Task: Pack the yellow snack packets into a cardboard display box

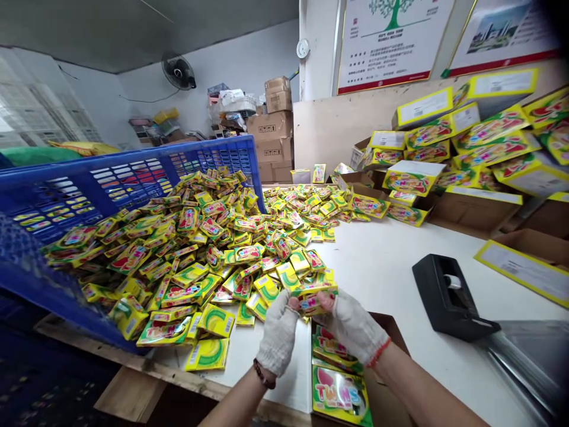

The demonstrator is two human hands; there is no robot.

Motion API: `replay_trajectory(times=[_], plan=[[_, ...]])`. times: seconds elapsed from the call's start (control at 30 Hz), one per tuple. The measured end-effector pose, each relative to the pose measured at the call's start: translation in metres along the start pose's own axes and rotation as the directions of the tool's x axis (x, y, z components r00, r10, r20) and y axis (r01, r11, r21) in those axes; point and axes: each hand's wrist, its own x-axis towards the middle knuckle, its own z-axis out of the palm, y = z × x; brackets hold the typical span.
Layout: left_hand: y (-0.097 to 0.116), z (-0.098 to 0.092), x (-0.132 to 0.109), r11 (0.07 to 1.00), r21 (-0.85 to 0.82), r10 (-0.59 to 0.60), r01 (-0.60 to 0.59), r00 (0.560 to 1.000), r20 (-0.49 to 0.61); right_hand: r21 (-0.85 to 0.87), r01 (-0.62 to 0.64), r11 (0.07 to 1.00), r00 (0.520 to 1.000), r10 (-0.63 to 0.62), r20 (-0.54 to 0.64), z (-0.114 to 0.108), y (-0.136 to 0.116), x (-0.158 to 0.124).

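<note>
Both my hands wear white knit gloves. My left hand (279,332) and my right hand (353,329) together grip a small stack of yellow candy packets (313,296) just above the table's near edge. Right below them stands an open display box (340,388) printed "TWINS", with packets in it. A large heap of the same yellow packets (195,255) spills from a tipped blue plastic crate (66,201) onto the white table (391,267), reaching up to my hands.
A black tape dispenser (448,299) sits on the table to the right. Filled yellow display boxes (471,142) and brown cartons are piled at the back right. Flat box lids (524,270) lie at the right edge. Cardboard boxes (271,130) stack against the far wall.
</note>
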Motion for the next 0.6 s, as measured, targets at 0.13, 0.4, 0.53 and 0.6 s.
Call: replay_trajectory(times=[0.13, 0.4, 0.53, 0.6], plan=[[-0.034, -0.018, 0.028, 0.984, 0.179, 0.011, -0.002, 0.999, -0.047, 0.022, 0.028, 0.999, 0.999, -0.027, -0.042, -0.016, -0.010, -0.004], [-0.047, -0.056, 0.045, 0.978, 0.127, -0.164, 0.163, 0.986, -0.002, -0.627, 0.032, 0.778, 0.999, -0.023, 0.022, -0.039, -0.028, -0.011], [-0.012, -0.037, 0.016, 0.933, -0.056, -0.324, 0.357, 0.895, 0.305, -0.714, 0.096, 0.694, 0.986, 0.032, 0.165, -0.005, -0.034, 0.000], [0.001, -0.024, 0.001, 0.905, -0.094, -0.338, 0.414, 0.837, 0.431, -0.733, 0.118, 0.670, 0.992, -0.047, 0.116, 0.010, -0.031, 0.006]])
